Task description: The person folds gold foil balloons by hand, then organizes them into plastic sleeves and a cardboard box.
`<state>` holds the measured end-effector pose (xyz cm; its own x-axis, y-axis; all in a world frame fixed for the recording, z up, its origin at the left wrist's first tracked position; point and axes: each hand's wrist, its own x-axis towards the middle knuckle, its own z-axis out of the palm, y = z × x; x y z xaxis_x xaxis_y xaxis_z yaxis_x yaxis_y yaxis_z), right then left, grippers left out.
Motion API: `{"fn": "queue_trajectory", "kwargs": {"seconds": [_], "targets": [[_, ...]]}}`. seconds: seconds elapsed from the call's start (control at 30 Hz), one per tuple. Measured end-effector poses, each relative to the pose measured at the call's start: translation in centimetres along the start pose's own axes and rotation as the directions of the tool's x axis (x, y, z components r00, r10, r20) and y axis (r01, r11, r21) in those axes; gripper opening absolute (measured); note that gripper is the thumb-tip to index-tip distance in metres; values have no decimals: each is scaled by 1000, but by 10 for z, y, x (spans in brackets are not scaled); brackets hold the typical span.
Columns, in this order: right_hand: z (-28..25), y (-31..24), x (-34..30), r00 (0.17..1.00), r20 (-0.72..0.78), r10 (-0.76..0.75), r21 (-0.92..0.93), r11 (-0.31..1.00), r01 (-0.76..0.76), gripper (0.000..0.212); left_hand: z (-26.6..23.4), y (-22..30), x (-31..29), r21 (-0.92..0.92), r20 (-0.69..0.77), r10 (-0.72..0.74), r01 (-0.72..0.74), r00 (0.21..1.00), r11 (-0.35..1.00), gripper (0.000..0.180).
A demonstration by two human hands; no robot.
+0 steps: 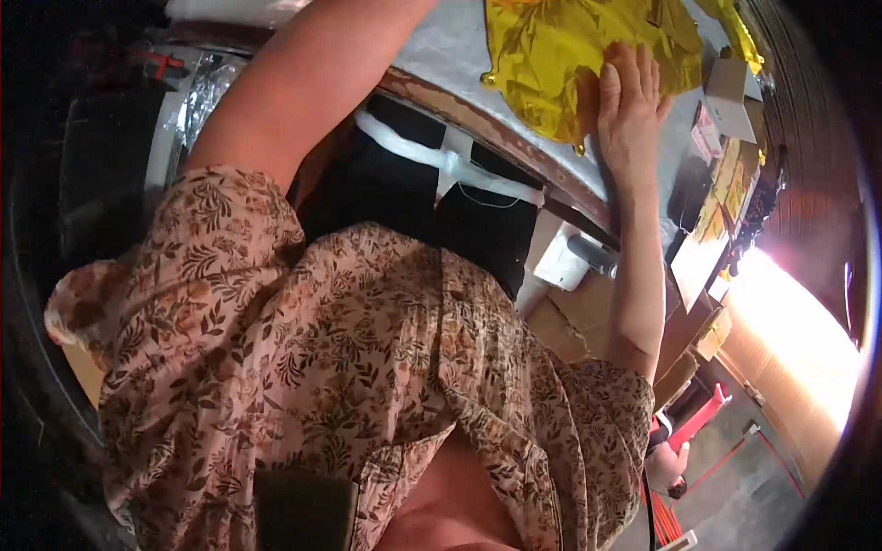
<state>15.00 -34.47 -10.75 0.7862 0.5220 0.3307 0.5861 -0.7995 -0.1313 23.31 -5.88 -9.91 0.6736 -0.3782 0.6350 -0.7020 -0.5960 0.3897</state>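
Our right hand (632, 115) lies open, palm down, on the right part of the shiny yellow foil piece (551, 69) upon the grey tabletop (450, 55). Our left hand is out of view; its state we cannot tell. From the right hand the foil spreads leftward, long axis unclear. Right of it stands a white folded carton (730, 106).

Strong white glare burns out part of the ribbed surface (758, 354) at right. The desk (446, 55) is moderately lit, and the yellow foil (551, 64) throws back bright highlights. Deep shadow swallows the left side, and the black cloth (367, 184) loses detail. Fisheye distortion bends straight edges toward a dark round rim; the background looks soft.
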Motion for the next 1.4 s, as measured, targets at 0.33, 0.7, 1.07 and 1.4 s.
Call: {"fn": "queue_trajectory", "kwargs": {"seconds": [0.33, 0.7, 1.07, 1.4], "targets": [[-3, -8, -3, 999, 22, -27, 46, 999, 26, 48, -10, 15, 0, 42, 197, -154, 149, 968, 988, 28], [-1, -8, -4, 999, 43, -9, -134, 991, 15, 47, -15, 20, 12, 42, 286, -205, 202, 936, 979, 27], [-10, -21, -3, 994, 6, 110, 54, 992, -110, 54, 3, 3, -9, 182, 141, -82, 56, 987, 982, 39], [-7, 19, 45, 981, -29, 190, -28, 981, -191, 54, 2, 0, -11, 114, 140, -126, 110, 982, 987, 39]]}}
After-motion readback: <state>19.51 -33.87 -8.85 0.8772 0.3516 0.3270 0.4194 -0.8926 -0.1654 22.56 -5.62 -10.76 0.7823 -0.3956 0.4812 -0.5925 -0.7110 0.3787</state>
